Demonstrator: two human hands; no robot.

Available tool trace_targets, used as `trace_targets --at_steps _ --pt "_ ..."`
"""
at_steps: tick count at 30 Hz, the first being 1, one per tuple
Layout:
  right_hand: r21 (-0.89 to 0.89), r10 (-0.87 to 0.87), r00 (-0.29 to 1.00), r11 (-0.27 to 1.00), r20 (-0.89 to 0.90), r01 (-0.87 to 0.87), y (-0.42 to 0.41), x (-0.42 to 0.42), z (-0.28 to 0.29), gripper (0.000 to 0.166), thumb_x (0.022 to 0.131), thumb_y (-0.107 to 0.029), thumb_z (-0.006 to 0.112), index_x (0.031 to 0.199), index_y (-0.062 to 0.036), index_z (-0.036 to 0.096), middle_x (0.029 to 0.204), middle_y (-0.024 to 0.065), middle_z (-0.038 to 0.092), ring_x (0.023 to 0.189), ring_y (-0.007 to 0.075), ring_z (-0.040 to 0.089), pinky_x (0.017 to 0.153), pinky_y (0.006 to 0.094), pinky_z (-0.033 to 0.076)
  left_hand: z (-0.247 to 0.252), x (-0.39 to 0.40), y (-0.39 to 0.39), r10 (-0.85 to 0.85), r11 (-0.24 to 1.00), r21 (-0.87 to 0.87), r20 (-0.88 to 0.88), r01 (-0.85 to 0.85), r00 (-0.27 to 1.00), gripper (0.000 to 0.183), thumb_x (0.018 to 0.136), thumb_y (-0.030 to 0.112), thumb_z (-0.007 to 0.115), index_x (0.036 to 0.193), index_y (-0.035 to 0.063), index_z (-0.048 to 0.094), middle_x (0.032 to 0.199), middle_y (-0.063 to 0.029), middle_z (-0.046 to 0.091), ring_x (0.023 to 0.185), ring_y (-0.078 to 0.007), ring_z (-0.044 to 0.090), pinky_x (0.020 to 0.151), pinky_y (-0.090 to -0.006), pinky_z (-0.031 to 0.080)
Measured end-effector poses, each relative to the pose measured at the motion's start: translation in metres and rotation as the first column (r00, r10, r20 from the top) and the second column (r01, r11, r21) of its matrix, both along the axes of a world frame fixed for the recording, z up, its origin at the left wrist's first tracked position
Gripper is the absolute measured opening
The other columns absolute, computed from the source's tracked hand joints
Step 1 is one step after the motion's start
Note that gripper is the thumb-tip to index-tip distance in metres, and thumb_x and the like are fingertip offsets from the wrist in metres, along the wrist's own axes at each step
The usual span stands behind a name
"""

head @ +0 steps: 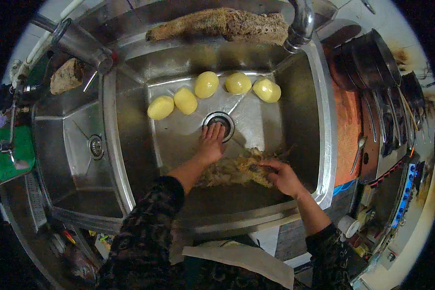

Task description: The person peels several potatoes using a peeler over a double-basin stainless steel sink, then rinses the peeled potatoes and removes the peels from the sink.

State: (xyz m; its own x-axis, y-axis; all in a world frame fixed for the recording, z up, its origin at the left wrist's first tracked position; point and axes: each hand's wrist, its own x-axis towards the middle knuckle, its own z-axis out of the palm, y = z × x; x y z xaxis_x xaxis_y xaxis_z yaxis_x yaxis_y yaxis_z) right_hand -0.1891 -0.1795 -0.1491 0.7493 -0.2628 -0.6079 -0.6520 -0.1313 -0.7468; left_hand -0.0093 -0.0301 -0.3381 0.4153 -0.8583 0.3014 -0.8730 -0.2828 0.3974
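Observation:
My left hand lies palm down over the drain of a steel sink basin, its fingertips across the drain opening. My right hand is at the heap of wet vegetable peelings along the basin's near side. Its index finger reaches into the heap by a small dark spot; whether the fingers pinch anything is hidden. Several peeled potatoes, among them a left one, a middle one and a right one, rest in a loose row on the basin floor beyond the drain.
A long dried loofah lies on the back ledge beside the faucet. A smaller basin adjoins at left, with a rough brown chunk behind it. On the right hang dark pans near an orange board and a spoon.

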Motion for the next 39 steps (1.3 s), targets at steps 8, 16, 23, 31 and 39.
trace_targets --at_steps 8,16,23,31,39 --pt "-0.042 0.06 0.995 0.997 0.084 -0.057 0.003 -0.001 -0.01 0.042 0.067 0.007 0.049 0.107 -0.0054 0.055 0.108 0.0129 0.055 0.1 0.0212 0.051 0.088 0.0293 0.038 -0.007 -0.01 0.01 0.146 0.767 0.564 -0.616 0.305 0.774 0.024 0.073 0.018 0.054 0.089 0.0009 0.055 0.078 -0.0175 0.055 0.074 -0.0273 0.055 0.066 -0.0415 0.043" --pt "-0.015 0.031 0.993 0.999 0.117 -0.029 0.0 0.0 -0.005 0.042 0.068 0.007 0.048 0.107 -0.0062 0.055 0.108 0.0126 0.055 0.102 0.0221 0.05 0.089 0.0292 0.037 -0.015 -0.015 0.054 0.116 0.95 0.277 -0.744 0.146 0.659 0.04 0.072 0.02 0.054 0.109 0.0048 0.049 0.108 -0.0216 0.046 0.097 -0.0354 0.047 0.081 -0.0436 0.039" --pt "0.005 0.002 1.0 1.0 0.014 -0.002 0.001 -0.001 0.002 0.043 0.066 0.006 0.047 0.106 -0.0053 0.056 0.107 0.0099 0.055 0.103 0.019 0.048 0.091 0.0282 0.034 -0.011 -0.01 -0.025 0.173 0.912 0.393 -0.113 -0.116 0.978 0.071 0.077 0.037 0.054 0.127 -0.004 0.026 0.134 -0.0205 0.022 0.124 -0.0325 0.022 0.1 -0.0421 0.021" --pt "0.026 -0.046 0.995 0.999 0.09 0.044 0.006 -0.004 -0.006 0.043 0.065 0.008 0.046 0.105 -0.0046 0.056 0.103 0.0089 0.056 0.1 0.0174 0.05 0.087 0.0267 0.036 -0.008 -0.019 -0.036 0.146 0.866 0.497 -0.146 -0.055 0.979 0.056 0.08 0.028 0.05 0.119 -0.0105 0.037 0.127 -0.0229 0.033 0.118 -0.0366 0.029 0.099 -0.0427 0.023" --pt "0.008 -0.025 0.997 1.0 0.07 0.025 0.008 0.001 0.002 0.042 0.067 0.008 0.047 0.106 -0.0045 0.056 0.105 0.0089 0.056 0.1 0.0174 0.049 0.088 0.0265 0.036 -0.026 -0.009 -0.022 -0.056 0.867 0.477 -0.19 0.142 0.98 0.032 0.071 0.018 0.056 0.095 -0.0028 0.055 0.102 -0.0162 0.052 0.093 -0.0293 0.048 0.083 -0.0376 0.039"
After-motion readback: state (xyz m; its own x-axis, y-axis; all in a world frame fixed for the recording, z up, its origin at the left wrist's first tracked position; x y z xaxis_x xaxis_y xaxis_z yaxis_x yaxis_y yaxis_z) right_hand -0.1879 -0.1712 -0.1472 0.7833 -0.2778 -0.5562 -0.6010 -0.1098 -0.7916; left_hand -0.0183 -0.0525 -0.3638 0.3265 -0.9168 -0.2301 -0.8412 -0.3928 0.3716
